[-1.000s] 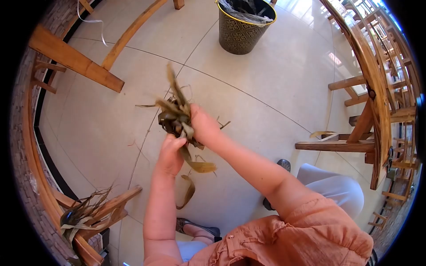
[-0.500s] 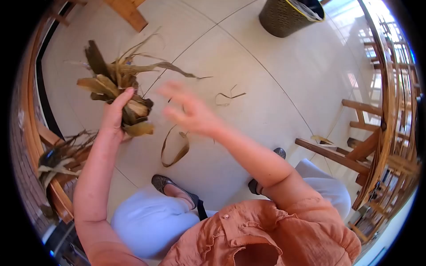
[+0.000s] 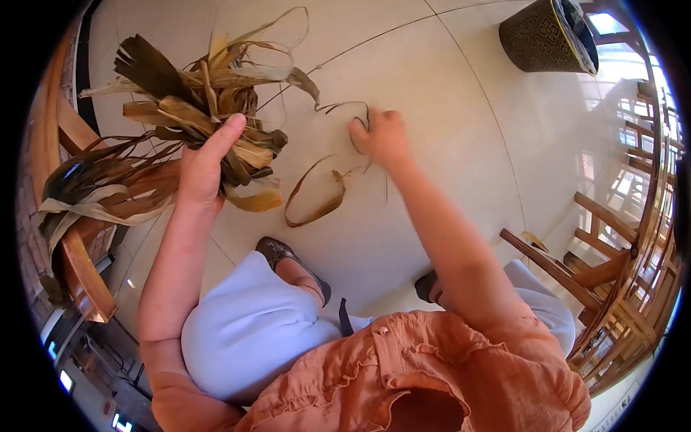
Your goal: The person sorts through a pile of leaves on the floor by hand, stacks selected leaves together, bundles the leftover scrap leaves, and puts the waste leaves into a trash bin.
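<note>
My left hand (image 3: 209,162) is wrapped round a thick bundle of dry brown and olive leaves (image 3: 176,108), with ragged ends fanning out upward and leftward. Down at the tiled floor, the fingers of my right hand (image 3: 383,140) are curled together at a thin dry leaf strip (image 3: 368,115); the fingertips are partly hidden. Between my hands, a wider looped leaf strip (image 3: 317,212) lies on the floor, closer to my feet.
More dry leaves (image 3: 108,187) hang over a wooden piece of furniture (image 3: 86,270) at the left. A dark patterned bin (image 3: 540,39) stands at the upper right. Wooden chair legs (image 3: 554,266) are to the right. My shoes (image 3: 288,259) rest on the pale tiles (image 3: 446,187).
My right hand has moved away from the bundle, right and down to the floor strip, its fingers closing. My left hand still holds the bundle. The view has shifted, with the bin now further right.
</note>
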Motion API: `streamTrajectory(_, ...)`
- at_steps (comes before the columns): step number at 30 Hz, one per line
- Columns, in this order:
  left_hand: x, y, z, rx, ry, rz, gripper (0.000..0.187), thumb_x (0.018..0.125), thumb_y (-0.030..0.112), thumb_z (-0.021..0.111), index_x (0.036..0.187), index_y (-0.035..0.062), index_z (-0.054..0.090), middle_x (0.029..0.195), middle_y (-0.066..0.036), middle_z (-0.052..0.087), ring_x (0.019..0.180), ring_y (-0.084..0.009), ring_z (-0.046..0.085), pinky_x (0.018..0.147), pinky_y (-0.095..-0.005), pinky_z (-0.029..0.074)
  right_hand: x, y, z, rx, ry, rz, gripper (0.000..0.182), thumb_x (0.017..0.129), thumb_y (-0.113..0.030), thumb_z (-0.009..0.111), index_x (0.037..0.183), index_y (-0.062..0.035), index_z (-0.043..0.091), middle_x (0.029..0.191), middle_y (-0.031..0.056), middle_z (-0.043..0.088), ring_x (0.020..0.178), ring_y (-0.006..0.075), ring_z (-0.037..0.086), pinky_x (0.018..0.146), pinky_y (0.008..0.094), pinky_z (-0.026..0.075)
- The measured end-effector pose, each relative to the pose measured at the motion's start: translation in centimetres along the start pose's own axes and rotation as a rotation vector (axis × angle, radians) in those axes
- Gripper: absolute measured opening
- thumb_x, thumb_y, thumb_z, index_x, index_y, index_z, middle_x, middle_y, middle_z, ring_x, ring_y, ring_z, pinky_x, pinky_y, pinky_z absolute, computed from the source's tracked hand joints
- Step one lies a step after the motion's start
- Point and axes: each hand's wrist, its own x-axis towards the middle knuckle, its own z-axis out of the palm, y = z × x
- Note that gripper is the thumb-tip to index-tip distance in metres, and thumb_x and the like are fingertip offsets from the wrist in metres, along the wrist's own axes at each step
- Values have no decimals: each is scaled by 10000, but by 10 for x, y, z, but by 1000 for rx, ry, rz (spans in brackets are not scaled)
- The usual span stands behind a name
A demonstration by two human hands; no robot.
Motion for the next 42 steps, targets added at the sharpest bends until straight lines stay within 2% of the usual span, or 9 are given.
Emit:
streamTrajectory(3, -2, 0, -4, -4, -6, 13, 385, 816, 149, 683, 1146, 23, 532, 1045, -39, 588, 921, -125, 569, 799, -281, 478, -34, -57, 12, -202, -277, -221, 781, 721, -636, 606, 1203, -27, 519, 1210, 149, 470, 1117, 300, 448, 889, 401, 424)
streamTrajectory(5, -3, -3, -8, -20, 7, -10, 383, 815, 149, 684, 1144, 23, 534, 1044, -37, 589, 919, -124, 570, 801, -282, 477, -65, -80, 11, -330, -394, -385, 661, 773, -502, 613, 1239, -47, 498, 1189, 99, 455, 1120, 261, 433, 883, 386, 427)
streamTrajectory(8, -3, -10, -14, -7, 22, -31, 372, 814, 151, 686, 1133, 23, 545, 1038, -36, 592, 913, -123, 572, 803, -283, 477, -102, -46, 64, -462, -1, -849, 423, 812, -304, 586, 1166, -78, 544, 1094, 86, 489, 1079, 246, 468, 850, 374, 444)
streamTrajectory(11, -3, -16, -22, 40, 5, -44, 365, 814, 156, 686, 1127, 22, 555, 1033, -39, 599, 914, -126, 576, 803, -284, 479, -101, -12, 56, -209, -383, -879, 241, 808, -163, 544, 1035, -98, 592, 1066, 85, 521, 1026, 243, 520, 802, 372, 465)
streamTrajectory(20, -11, -33, -19, -39, -218, -280, 436, 799, 159, 675, 1182, 8, 531, 1076, -66, 602, 972, -174, 581, 842, -319, 486, -40, -57, -34, 633, -220, -29, 152, 787, -73, 617, 931, -22, 610, 796, 116, 630, 723, 221, 599, 702, 341, 484)
streamTrajectory(30, -13, -23, 0, -281, -236, -434, 348, 854, 202, 611, 1146, 23, 551, 1020, -76, 631, 893, -162, 616, 783, -307, 508, -36, -101, -36, 1091, -375, -230, 154, 822, -30, 540, 948, 4, 622, 939, 148, 616, 915, 246, 583, 810, 338, 453)
streamTrajectory(33, -16, -24, -3, -285, -240, -414, 350, 875, 225, 567, 1142, -1, 545, 1043, -98, 629, 922, -182, 617, 822, -330, 502, -44, -100, -66, 609, -127, -571, 153, 836, -47, 544, 951, -26, 642, 1059, 138, 569, 1014, 266, 528, 857, 345, 433)
streamTrajectory(40, -12, -8, -10, -226, -395, -200, 526, 863, 346, 512, 1234, -25, 473, 1079, -164, 603, 961, -249, 598, 821, -369, 503, -38, -83, -80, 994, 33, -200, 339, 926, -227, 506, 1225, -69, 527, 1224, 98, 497, 1096, 205, 492, 942, 337, 397)
streamTrajectory(42, -12, -4, -10, -242, -440, -169, 558, 857, 371, 511, 1241, -30, 462, 1088, -174, 596, 968, -257, 594, 814, -375, 505, -35, -98, -79, 1202, -197, -168, 409, 918, -286, 512, 1250, -47, 483, 1234, 107, 504, 1131, 210, 481, 967, 349, 385)
